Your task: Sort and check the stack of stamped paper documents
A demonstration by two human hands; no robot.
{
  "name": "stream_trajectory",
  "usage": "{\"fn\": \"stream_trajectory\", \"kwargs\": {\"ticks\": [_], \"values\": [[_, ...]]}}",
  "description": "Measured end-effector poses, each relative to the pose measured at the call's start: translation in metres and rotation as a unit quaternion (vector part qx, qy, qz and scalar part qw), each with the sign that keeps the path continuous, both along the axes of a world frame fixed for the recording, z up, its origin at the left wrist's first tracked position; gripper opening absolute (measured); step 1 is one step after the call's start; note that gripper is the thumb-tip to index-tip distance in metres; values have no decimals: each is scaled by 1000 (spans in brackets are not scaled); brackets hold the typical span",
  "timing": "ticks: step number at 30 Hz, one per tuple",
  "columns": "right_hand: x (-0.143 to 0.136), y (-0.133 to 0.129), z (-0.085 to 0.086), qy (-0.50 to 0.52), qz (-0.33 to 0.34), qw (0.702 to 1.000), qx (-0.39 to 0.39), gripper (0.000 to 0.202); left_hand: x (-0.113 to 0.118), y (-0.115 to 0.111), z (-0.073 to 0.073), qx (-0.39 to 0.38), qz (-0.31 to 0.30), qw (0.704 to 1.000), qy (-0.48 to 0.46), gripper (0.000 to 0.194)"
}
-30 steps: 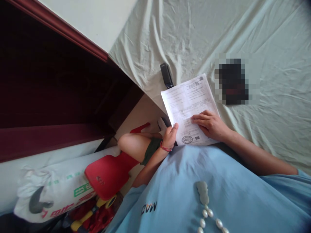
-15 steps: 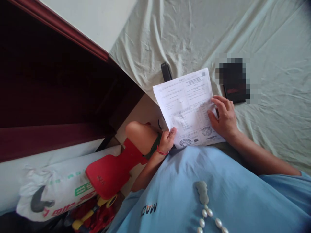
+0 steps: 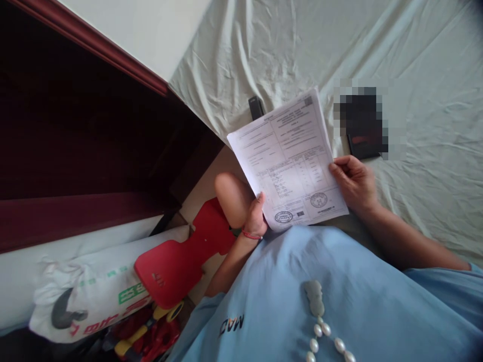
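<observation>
Printed papers [image 3: 290, 161] with tables of text and two round stamps near the lower edge are held up above my lap. My left hand [image 3: 256, 216], with a red band at its wrist, grips their lower left edge, thumb on the front and its other fingers hidden behind. At the right edge, my right hand [image 3: 354, 183] pinches the papers between thumb and fingers. Past their top left lies a small black object [image 3: 256, 107], partly covered by the sheets.
A dark, partly pixelated item [image 3: 364, 125] lies on the pale green sheet [image 3: 426, 60] at right. On the left are a dark red wooden frame [image 3: 86, 216], a red seat-like board [image 3: 169, 266] and a white printed sack [image 3: 94, 286].
The papers have lifted and tilted up toward me. My right hand has gone from resting spread on their face to pinching the right edge. My left hand has shifted slightly left.
</observation>
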State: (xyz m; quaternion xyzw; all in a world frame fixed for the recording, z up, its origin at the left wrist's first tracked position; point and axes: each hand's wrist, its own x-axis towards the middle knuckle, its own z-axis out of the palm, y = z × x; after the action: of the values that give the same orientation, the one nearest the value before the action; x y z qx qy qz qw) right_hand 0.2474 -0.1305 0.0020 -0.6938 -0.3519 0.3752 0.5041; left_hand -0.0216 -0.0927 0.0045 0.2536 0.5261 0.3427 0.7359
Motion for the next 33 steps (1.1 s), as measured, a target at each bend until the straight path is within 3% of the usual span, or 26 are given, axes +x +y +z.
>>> {"fn": "stream_trajectory", "kwargs": {"ticks": [5,13,17,21,27,33], "values": [[-1,-1,-3,-5,4,1000,4,24,7,-3,5,-43,-18,999,6,63],[-2,0,3,-94,6,995,18,25,6,5,6,-3,11,999,51,67],[-4,0,4,-89,47,995,-5,33,1,3,7,19,27,997,63,66],[-3,1,2,-88,85,992,-15,39,-3,-2,7,40,1,997,66,67],[-1,1,2,-125,89,988,-23,39,0,0,2,39,-37,997,50,74],[-4,-2,4,-206,75,975,43,29,5,4,2,16,-25,997,64,76]]}}
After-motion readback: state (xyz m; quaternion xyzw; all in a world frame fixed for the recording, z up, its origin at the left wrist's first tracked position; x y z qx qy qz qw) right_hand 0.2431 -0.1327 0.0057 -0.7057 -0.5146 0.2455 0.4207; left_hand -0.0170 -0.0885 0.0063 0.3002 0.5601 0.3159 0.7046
